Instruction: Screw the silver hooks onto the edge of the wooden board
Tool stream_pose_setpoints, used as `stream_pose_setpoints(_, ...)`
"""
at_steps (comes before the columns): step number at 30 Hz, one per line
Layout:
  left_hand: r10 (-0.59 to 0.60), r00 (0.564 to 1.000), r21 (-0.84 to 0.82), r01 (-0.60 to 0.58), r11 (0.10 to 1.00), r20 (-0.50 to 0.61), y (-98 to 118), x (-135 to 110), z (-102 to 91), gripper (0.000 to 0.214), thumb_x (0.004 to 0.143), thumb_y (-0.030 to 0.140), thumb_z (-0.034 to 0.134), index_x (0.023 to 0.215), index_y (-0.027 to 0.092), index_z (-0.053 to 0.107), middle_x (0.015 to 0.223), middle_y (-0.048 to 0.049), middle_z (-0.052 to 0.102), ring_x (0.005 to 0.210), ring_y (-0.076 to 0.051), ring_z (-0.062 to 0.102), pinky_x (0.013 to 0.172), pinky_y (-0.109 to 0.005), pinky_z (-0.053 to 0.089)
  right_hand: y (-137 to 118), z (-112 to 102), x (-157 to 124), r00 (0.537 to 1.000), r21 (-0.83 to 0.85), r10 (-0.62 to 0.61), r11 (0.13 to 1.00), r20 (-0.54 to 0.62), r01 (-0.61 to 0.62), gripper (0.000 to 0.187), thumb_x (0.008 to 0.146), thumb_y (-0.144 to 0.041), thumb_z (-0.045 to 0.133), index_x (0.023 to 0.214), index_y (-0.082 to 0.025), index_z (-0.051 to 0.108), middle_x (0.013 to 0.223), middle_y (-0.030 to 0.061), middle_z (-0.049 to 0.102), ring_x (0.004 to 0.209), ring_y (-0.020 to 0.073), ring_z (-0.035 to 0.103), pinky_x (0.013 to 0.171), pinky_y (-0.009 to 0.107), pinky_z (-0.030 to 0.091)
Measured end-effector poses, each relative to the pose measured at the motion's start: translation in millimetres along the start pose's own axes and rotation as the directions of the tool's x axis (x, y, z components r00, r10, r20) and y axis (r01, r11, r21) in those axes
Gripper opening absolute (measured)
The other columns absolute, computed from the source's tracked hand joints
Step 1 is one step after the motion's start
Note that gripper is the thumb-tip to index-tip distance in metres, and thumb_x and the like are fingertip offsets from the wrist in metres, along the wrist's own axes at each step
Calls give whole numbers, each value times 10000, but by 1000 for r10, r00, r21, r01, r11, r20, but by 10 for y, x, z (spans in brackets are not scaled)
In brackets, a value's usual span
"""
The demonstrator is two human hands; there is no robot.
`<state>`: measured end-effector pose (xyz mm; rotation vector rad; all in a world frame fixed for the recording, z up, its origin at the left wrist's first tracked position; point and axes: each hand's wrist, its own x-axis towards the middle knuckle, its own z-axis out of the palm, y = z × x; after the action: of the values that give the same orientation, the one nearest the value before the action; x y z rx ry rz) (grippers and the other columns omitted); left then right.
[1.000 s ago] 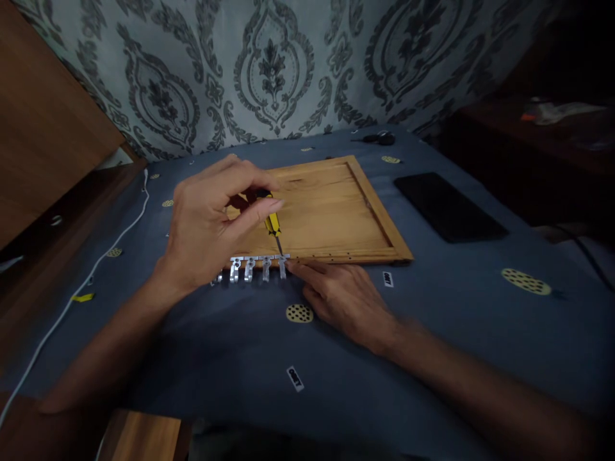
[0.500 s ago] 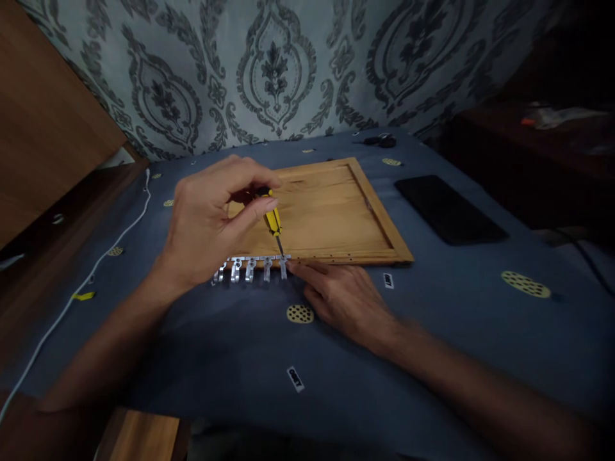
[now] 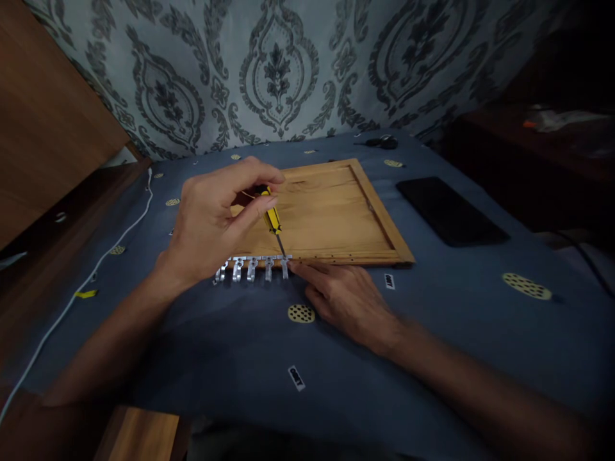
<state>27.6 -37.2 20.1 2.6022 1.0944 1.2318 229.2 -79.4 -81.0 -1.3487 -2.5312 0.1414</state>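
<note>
Centre frame: fingers of the left hand (image 3: 207,214) clamp the screwdriver (image 3: 272,221), tip unmoved at the rightmost metal clip (image 3: 285,269); work stays there. Right hand (image 3: 348,299): finger closure indeterminable.

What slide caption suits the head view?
Left hand holding a yellow screwdriver to a metal fitting on the wooden panel, right hand alongside.

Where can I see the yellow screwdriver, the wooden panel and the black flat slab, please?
Yellow screwdriver (image 3: 273,221): head view, on the yellow part of its handle.
Wooden panel (image 3: 327,211): head view, on its flat middle inside the raised border.
Black flat slab (image 3: 450,212): head view, middle of its upper face.
</note>
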Motion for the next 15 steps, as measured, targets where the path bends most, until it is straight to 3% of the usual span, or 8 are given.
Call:
stream_pose_setpoints(3,-28,999,-1,28,1000,-27,17,30,-79,87,926,236,664,998,253,710,927,21,726,823,-142,690,754,-285,575,-6,-1,2,1000,-2,8,1000,13,-8,448,847,-70,540,1241,-234,676,1172,50,763,948,222,725,759,310,520)
stream_pose_setpoints(7,-67,975,-67,54,996,-214,-163,120,-331,69,853,299,765,909,284,728,844,22,699,771,-147,666,680,-308,569,11,15,-5,1000,-5,-14,1000,-17,14,456,841,-71,531,1240,-238,676,1113,31,781,871,205,736,702,297,524)
stream_pose_setpoints(9,-128,952,-74,112,991,-277,-396,159,-500,109,815,345,792,849,268,723,753,30,673,647,-121,630,599,-282,560,34,37,-15,998,-13,-39,999,-52,39,458,836,-74,519,1234,-234,678,1048,24,794,828,206,739,680,302,531)
stream_pose_setpoints(12,-424,865,-47,428,903,-268,-856,162,-730,105,779,300,757,809,236,679,708,54,659,622,-99,631,601,-238,580,86,93,-26,986,-31,-96,995,-135,93,471,837,-78,488,1243,-226,675,1051,41,793,800,214,747,635,315,548)
stream_pose_setpoints(15,-530,808,22,553,833,-256,-1291,85,-861,34,771,199,686,790,186,661,681,42,637,608,-113,639,583,-240,572,135,148,-25,971,-39,-130,991,-201,125,476,838,-76,458,1227,-236,680,988,31,800,766,203,749,609,308,561)
